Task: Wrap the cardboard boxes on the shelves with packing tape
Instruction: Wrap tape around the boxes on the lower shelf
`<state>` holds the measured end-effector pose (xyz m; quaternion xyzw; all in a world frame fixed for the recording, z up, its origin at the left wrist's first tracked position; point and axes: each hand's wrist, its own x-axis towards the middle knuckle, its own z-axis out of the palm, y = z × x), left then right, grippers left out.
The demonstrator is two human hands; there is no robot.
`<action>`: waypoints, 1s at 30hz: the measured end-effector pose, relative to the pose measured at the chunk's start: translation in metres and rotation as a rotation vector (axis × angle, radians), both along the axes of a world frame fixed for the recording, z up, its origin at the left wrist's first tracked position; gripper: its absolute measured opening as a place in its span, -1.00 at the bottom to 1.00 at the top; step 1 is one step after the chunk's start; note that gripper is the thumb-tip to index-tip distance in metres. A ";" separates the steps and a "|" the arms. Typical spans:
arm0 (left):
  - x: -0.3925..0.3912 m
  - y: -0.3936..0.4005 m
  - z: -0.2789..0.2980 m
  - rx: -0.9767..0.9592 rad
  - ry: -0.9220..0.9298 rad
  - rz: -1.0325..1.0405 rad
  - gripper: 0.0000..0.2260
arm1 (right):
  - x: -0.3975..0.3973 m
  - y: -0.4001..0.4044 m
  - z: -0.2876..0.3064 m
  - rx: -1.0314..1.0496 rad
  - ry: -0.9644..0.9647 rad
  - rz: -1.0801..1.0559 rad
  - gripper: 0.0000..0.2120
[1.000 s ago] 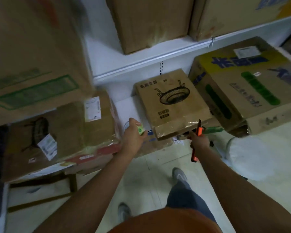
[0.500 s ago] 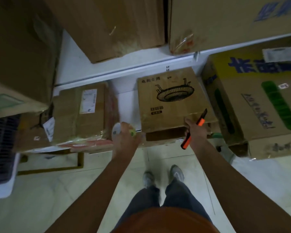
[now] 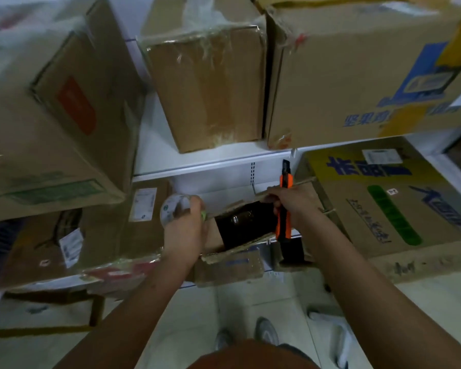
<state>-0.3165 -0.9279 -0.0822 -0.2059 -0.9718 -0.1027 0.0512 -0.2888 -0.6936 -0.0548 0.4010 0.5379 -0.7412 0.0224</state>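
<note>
Orange shirt (image 3: 250,355) at 6 o'clock. Forearms bare, no sleeves showing. Dark grey-blue trousers (image 3: 294,351) below the shirt hem. Grey shoes (image 3: 266,332), pale soles, toes toward 12 o'clock.

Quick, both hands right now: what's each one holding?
Left hand: grips the tape roll.
Right hand: grips the orange utility knife and the box flap.
</note>
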 end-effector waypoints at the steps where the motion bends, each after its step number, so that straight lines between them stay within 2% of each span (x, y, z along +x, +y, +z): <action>1: -0.003 0.001 -0.001 -0.020 0.016 0.001 -0.68 | -0.002 0.001 0.005 -0.026 0.024 0.016 -0.82; 3: -0.010 0.006 0.000 -0.063 0.050 -0.003 -0.64 | 0.004 0.004 0.009 -0.031 0.101 -0.018 -0.87; 4: -0.014 0.009 0.000 -0.081 0.045 0.003 -0.63 | 0.013 0.005 0.004 0.069 0.127 -0.076 -0.88; 7: -0.024 0.017 -0.002 -0.160 0.110 -0.024 -0.50 | 0.061 0.003 -0.025 0.617 0.050 -0.345 -0.76; 9: -0.029 0.022 -0.011 -0.197 0.145 -0.059 -0.45 | 0.084 -0.005 -0.041 0.785 0.034 -0.411 -0.72; 11: -0.029 0.025 -0.018 -0.162 0.153 -0.120 -0.49 | 0.083 -0.006 -0.055 0.867 0.032 -0.311 -0.69; 16: -0.026 0.032 -0.029 -0.087 0.222 -0.286 -0.55 | 0.044 0.010 -0.072 1.035 0.158 0.145 -0.49; 18: -0.028 0.032 -0.033 -0.082 0.153 -0.287 -0.62 | 0.031 0.014 -0.077 1.048 0.159 0.215 -0.44; 22: -0.034 0.027 -0.028 0.008 -0.121 -0.261 -0.76 | 0.006 0.020 -0.080 0.986 0.176 0.183 -0.26; 26: -0.036 0.018 -0.016 0.115 -0.239 -0.242 -0.74 | -0.015 0.031 -0.094 1.129 -0.001 0.350 -0.41; 30: -0.037 0.027 -0.010 0.089 -0.218 -0.183 -0.71 | -0.029 0.041 -0.101 1.159 0.016 0.427 -0.46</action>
